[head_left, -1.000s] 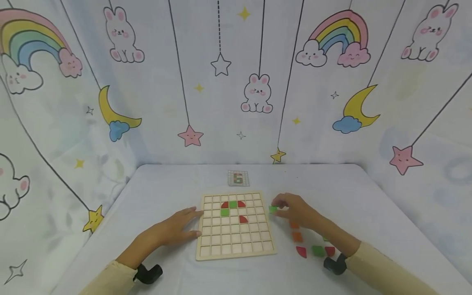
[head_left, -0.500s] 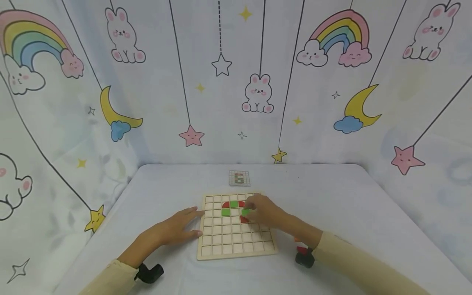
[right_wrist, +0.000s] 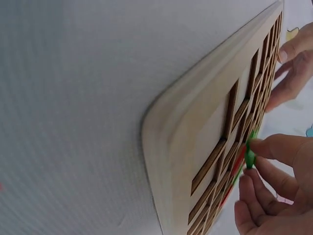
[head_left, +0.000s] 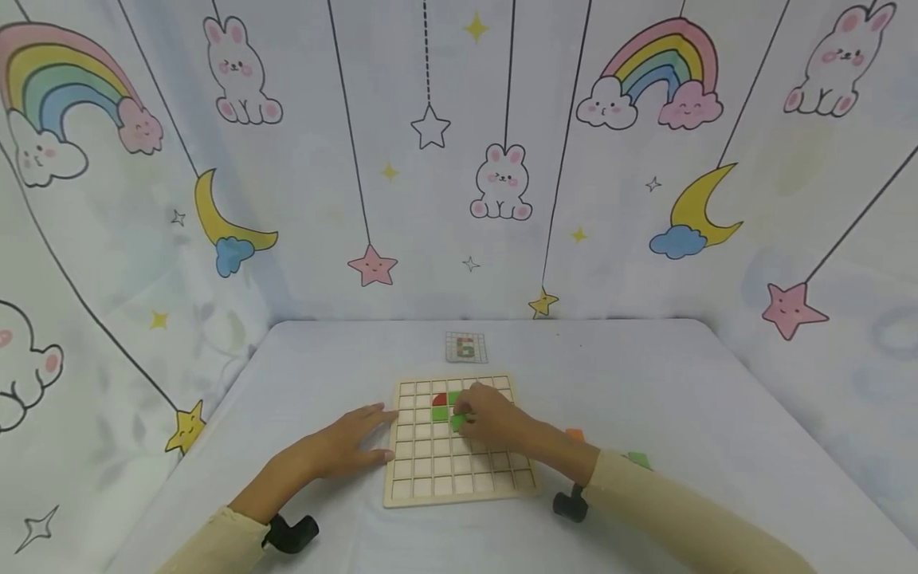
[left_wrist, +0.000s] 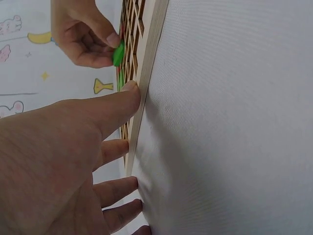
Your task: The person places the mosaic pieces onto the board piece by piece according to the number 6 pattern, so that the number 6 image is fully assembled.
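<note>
My right hand [head_left: 491, 416] pinches a green square tile [right_wrist: 250, 155] between thumb and fingers, low over the wooden grid board [head_left: 423, 496]. The tile stands somewhat tilted in the left wrist view. On the board, a red quarter-round tile [head_left: 440, 399] sits beside a green tile [head_left: 454, 397], with another green tile [head_left: 440, 414] below the red one. The right hand hides the board's other tiles in the head view. My left hand [head_left: 351, 441] touches the board's left edge with its thumb and fingertips, the fingers spread.
A small pattern card [head_left: 466, 347] showing a figure 6 lies behind the board. To the right, partly under the right forearm, are an orange tile [head_left: 575, 435] and a green tile [head_left: 638, 460] on the white tablecloth [head_left: 323, 359]. A printed curtain [head_left: 315, 159] stands behind.
My right hand has carried the green tile from right of the board leftward over its upper middle cells. My left hand has stayed at the board's left edge.
</note>
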`<state>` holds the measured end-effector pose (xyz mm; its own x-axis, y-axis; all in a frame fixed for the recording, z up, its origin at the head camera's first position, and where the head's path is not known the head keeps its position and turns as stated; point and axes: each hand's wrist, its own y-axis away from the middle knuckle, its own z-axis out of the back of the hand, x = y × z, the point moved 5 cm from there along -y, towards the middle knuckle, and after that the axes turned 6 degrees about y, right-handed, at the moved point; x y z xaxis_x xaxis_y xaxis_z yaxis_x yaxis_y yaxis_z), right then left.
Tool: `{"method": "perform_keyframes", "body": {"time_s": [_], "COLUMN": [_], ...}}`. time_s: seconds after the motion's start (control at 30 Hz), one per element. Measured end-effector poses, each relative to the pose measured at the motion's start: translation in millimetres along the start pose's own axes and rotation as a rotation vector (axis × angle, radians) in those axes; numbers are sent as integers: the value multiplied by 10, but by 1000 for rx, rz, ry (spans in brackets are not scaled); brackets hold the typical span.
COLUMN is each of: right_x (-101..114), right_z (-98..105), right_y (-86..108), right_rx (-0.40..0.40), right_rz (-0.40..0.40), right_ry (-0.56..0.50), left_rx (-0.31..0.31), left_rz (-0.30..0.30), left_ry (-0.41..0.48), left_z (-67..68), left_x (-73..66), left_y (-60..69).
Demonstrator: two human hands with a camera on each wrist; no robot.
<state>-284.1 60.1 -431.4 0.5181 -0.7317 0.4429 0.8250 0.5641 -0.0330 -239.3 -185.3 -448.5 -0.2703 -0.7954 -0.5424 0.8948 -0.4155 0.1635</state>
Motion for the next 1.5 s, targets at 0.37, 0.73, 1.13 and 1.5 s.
{"method": "perform_keyframes", "body": {"time_s": [0.37, 0.73, 1.13, 1.5], "right_x": [-1, 7, -107, -859], "right_z": [-10, 13, 152, 596], "right_y": [6, 36, 191, 621], "right_rx": [12, -7, -55, -97], "right_rz": [9, 51, 96, -209], "right_ry": [29, 107, 128, -46], "left_rx": [-7, -3, -8, 1], "left_rz": [-11, -33, -38, -23], "left_ry": [-3, 0, 0, 13], "left_z": [9, 16, 0, -7], "left_x": [-1, -27, -30, 22], "left_y": [4, -11, -24, 5]}}
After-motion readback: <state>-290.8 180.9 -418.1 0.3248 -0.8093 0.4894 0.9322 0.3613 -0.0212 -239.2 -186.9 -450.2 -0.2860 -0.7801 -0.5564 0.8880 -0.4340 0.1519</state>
